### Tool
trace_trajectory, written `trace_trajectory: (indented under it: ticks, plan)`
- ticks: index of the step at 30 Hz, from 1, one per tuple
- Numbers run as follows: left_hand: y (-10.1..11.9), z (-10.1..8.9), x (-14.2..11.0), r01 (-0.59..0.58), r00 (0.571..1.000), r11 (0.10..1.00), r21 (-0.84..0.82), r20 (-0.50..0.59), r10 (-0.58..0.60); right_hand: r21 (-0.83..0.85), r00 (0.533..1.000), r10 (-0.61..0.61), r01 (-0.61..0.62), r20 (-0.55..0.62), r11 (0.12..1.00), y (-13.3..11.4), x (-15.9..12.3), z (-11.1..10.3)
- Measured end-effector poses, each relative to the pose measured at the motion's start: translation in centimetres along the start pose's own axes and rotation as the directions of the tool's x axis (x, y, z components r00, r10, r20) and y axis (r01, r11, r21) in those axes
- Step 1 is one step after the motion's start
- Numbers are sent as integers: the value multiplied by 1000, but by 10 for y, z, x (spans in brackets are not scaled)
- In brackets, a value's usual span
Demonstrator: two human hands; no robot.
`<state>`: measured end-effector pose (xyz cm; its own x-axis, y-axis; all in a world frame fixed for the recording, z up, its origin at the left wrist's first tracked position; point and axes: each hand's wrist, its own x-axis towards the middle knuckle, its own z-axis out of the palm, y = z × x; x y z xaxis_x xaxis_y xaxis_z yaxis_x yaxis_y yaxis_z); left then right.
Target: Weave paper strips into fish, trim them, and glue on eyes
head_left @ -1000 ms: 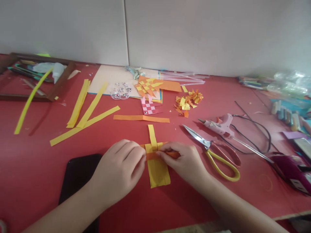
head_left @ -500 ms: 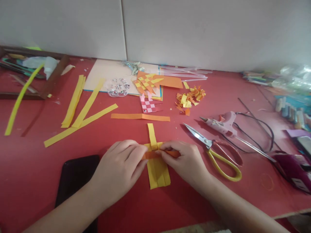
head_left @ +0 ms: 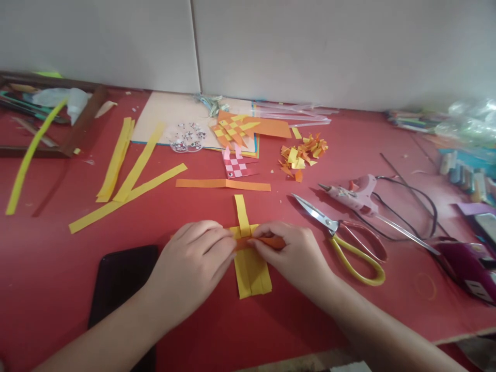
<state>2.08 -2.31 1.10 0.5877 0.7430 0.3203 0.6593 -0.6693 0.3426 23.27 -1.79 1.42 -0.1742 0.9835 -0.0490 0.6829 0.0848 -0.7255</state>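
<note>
Several yellow paper strips (head_left: 252, 274) lie side by side on the red table in front of me, one of them (head_left: 242, 211) folded up and sticking out away from me. Across them runs an orange paper strip (head_left: 273, 242). My right hand (head_left: 292, 243) pinches this orange strip between thumb and fingers. My left hand (head_left: 199, 256) is closed at the strip's other end, its fingertips pressing at the left edge of the yellow strips. The left fingers cover part of the orange strip. Beyond them lies a loose orange strip (head_left: 223, 185).
Scissors (head_left: 329, 227) and a pink glue gun (head_left: 354, 196) with its cord lie to the right. A black phone (head_left: 120, 284) sits under my left forearm. Further back are paper scraps (head_left: 298, 157), woven paper fish (head_left: 234, 164), loose yellow strips (head_left: 116, 160) and a wooden tray (head_left: 83, 124).
My left fingers have shifted slightly over the orange strip and cover more of it. My right hand keeps its pinch in nearly the same place. The view has tilted a little.
</note>
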Motion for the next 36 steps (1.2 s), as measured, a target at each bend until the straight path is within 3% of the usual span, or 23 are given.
trace_trajectory:
  ticks: [29,36]
  plan:
    - [-3,-1,1,-65,997,998,13,-33,65,-34,1000,17,-18,-12,999,1,0,3]
    - [-1,-3,2,28,999,997,-67,-13,-29,-22,1000,29,-29,-4,999,3,-1,3]
